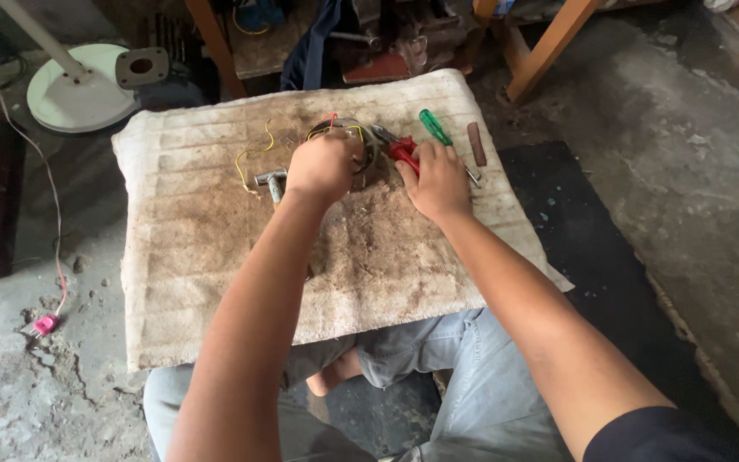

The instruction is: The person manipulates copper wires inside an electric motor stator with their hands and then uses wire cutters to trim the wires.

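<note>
My left hand (322, 164) grips a round metal motor part (361, 137) with yellow and red wires (254, 158) trailing from it, on a dirty cream cloth pad (215, 257) across my lap. My right hand (440, 181) holds red-handled pliers (401, 151) whose jaws point toward the motor part. A green-handled screwdriver (434, 126) lies just beyond my right hand. A small grey metal hammer-like piece (272, 180) rests left of my left wrist.
A small brown stick (476, 143) lies at the pad's right edge. A white round fan base (79, 90) with a pole stands at the far left. Wooden table legs (549, 47) and clutter are behind. A pink plug (44, 324) with cord lies on the concrete floor.
</note>
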